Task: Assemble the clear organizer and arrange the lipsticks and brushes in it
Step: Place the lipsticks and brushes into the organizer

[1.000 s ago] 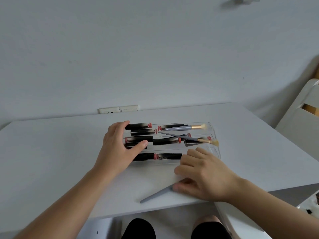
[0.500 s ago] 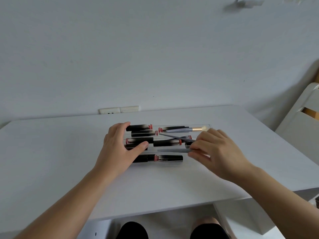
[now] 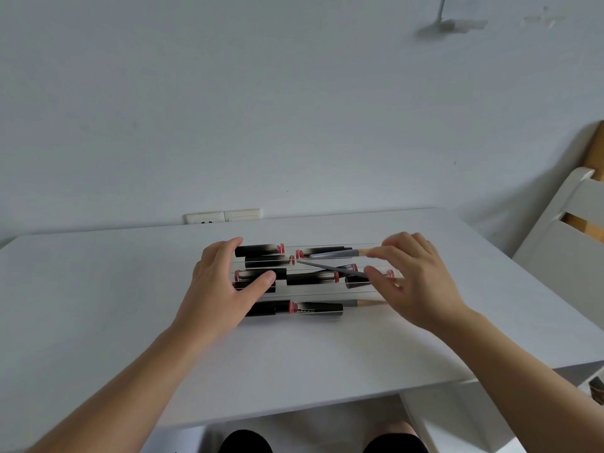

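Left hand (image 3: pixel 225 282) lay spread flat on organizer (image 3: pixel 313 294), steadying it. Right hand (image 3: pixel 415 282) hovered wide, empty, over brush (image 3: pixel 369 303) beneath its palm. Best: nudge that brush parallel, gently.

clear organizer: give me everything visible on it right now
The clear organizer is a shallow transparent plastic tray, split into long rows by thin dividers, lying flat on the white table. Black lipsticks and grey-handled brushes lie inside. The left hand rests on its left end; the right hand covers its right end.
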The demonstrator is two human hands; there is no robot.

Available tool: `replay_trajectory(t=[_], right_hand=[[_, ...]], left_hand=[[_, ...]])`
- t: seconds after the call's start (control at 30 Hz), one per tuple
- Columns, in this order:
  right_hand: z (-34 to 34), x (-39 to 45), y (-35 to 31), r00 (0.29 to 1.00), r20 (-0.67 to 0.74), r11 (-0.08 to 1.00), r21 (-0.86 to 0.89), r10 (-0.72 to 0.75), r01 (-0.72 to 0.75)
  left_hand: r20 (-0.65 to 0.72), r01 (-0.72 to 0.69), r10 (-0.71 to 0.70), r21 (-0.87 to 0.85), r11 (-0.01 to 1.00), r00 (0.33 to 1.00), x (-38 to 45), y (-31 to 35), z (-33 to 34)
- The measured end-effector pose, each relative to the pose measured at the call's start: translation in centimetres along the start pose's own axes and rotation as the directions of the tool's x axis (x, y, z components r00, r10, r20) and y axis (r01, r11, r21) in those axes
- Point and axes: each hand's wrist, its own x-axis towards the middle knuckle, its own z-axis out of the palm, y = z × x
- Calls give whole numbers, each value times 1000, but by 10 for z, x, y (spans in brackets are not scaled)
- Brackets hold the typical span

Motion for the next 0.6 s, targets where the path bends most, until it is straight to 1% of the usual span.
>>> replay_trajectory(t=[0.1, 0.17, 0.23, 0.33, 0.43, 0.47, 0.53, 0.6], right_hand=[[0, 18, 2, 991, 118, 994, 81, 68, -78], [2, 27, 4, 977, 207, 991, 108, 53, -76], [6, 33, 5, 966, 258, 992, 118, 5, -36], [10, 38, 7, 959, 279, 991, 135, -46, 8], [13, 41, 10, 964, 261, 990, 142, -44, 7], [13, 41, 11, 966, 254, 989, 145, -37, 0], [14, 42, 12, 967, 253, 987, 160, -14, -28], [14, 43, 14, 966, 257, 981, 187, 2, -52]], left_hand=[[42, 22, -23, 19, 1000, 999, 7, 1, -7], [52, 13, -16, 56, 998, 999, 14, 3, -12], [63, -21, 16, 82, 996, 998, 23, 7, -16], [138, -67, 60, 50, 997, 989, 38, 15, -22], [265, -126, 111, 42, 991, 958, 49, 19, -24], [286, -131, 117, 31, 991, 951, 52, 19, -24], [282, -118, 114, -4, 993, 953, 55, 16, -23], [246, -106, 115, -51, 993, 962, 55, 12, -21]])
